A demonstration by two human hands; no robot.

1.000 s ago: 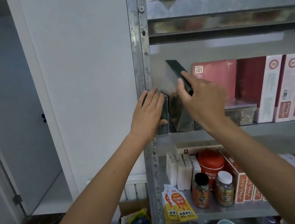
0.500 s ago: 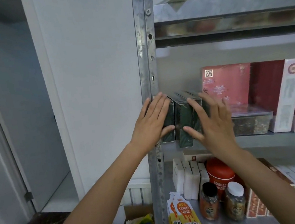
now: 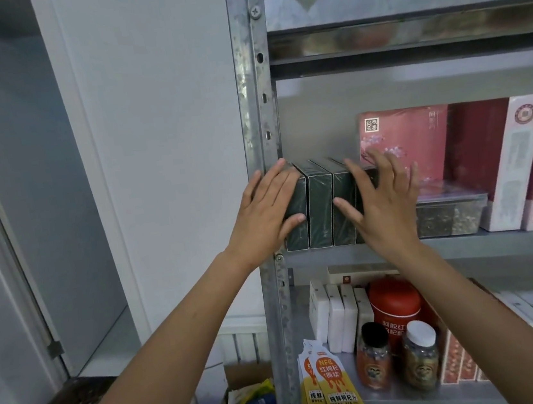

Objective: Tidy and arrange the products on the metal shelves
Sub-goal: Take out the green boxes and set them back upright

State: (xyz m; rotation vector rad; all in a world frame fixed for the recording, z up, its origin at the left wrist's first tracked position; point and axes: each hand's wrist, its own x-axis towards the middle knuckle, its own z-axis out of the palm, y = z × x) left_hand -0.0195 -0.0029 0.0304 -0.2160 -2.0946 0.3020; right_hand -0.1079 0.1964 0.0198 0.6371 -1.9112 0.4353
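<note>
Squaring up the row of dark green boxes looks like the step in hand; they stand upright on the metal shelf, between and under both palms. The left hand lies flat, fingers straight, over the end box beside the upright post. The right hand is spread against the other end. Neither grips anything. Next, I judge, an even push should set the fronts flush without nudging the clear container just beyond the right hand.

Open space above the dark green boxes; pink box and steel post flank them.
</note>
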